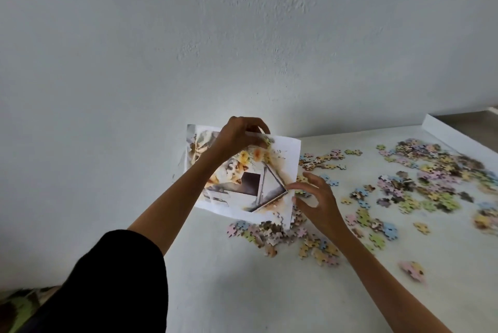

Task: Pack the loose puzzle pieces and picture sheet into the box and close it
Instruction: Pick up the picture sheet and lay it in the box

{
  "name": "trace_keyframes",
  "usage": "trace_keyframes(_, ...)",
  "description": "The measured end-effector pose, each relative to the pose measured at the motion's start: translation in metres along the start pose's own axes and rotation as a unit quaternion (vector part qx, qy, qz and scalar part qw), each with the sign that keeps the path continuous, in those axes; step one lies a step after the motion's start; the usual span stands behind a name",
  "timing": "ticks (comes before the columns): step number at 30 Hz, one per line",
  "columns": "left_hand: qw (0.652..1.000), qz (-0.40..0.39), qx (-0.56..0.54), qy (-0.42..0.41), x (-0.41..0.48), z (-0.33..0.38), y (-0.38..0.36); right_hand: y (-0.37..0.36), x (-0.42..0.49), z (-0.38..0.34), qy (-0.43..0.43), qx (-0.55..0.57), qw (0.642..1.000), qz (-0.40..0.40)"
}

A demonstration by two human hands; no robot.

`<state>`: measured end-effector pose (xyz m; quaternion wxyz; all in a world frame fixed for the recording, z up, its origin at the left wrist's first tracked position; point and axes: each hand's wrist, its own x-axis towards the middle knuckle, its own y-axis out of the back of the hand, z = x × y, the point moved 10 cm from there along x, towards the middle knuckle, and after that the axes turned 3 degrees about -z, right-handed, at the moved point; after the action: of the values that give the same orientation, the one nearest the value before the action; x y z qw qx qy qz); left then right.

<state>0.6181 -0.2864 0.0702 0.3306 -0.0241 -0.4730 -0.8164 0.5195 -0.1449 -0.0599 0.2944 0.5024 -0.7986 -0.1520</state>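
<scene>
The picture sheet [280, 152], a white paper printed with a cat and flowers, is held up off the table in front of the wall. My left hand [239, 134] pinches its top edge. My right hand [315, 195] is at the sheet's right edge with fingers spread and lightly curled; whether it grips the paper is unclear. Loose puzzle pieces [272, 233] lie in a pile under the sheet, and many more pieces [431, 171] are scattered over the right of the white table [242, 278]. No box is visible.
A white wall [242, 36] rises right behind the table. A raised white rim [447, 133] borders the table's far right side. A patterned green cloth [18, 305] shows at the lower left corner.
</scene>
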Motion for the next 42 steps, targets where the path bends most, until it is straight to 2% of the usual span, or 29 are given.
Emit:
trace_keyframes(4, 0.999, 0.032, -0.038, 0.014, 0.008, 0.012, 0.010, -0.002, 0.005, -0.003, -0.018, 0.066, 0.997, -0.035)
trace_keyframes(7, 1.000, 0.021, -0.021, -0.003, 0.011, 0.022, 0.010, 0.017, 0.018, -0.004, -0.022, 0.103, 0.994, 0.005)
trace_keyframes(9, 0.997, 0.043, 0.049, -0.047, 0.007, 0.031, 0.015, 0.038, 0.027, -0.006, -0.021, 0.106, 0.993, 0.040)
trace_keyframes(12, 0.986, 0.074, 0.094, -0.114, 0.000, 0.044, 0.021, 0.070, 0.040, -0.010, 0.021, 0.084, 0.994, 0.067)
trace_keyframes(17, 0.979, 0.114, 0.068, -0.158, 0.005, 0.069, 0.030, 0.102, 0.034, -0.004, 0.011, 0.175, 0.973, 0.153)
trace_keyframes(20, 0.979, 0.114, 0.017, -0.168, 0.014, 0.085, 0.033, 0.072, 0.021, 0.000, -0.032, 0.305, 0.945, 0.118)
trace_keyframes(23, 0.983, 0.081, -0.020, -0.165, 0.021, 0.091, 0.023, 0.057, 0.018, -0.008, -0.025, 0.348, 0.932, 0.094)
trace_keyframes(26, 0.987, 0.065, -0.011, -0.143, 0.021, 0.085, 0.009, 0.079, 0.020, -0.006, -0.012, 0.326, 0.934, 0.145)
trace_keyframes(29, 0.991, -0.004, 0.066, -0.119, 0.021, 0.070, -0.018, 0.107, 0.020, -0.007, 0.018, 0.256, 0.952, 0.169)
trace_keyframes(31, 0.992, -0.035, 0.063, -0.107, 0.021, 0.062, -0.032, 0.124, 0.020, -0.011, 0.035, 0.204, 0.962, 0.179)
trace_keyframes(36, 0.998, -0.012, -0.001, -0.067, 0.038, 0.067, -0.053, 0.164, 0.021, -0.001, 0.056, 0.090, 0.974, 0.200)
trace_keyframes(42, 0.996, 0.012, -0.041, -0.077, 0.077, 0.103, -0.085, 0.211, 0.025, 0.025, 0.040, 0.020, 0.979, 0.200)
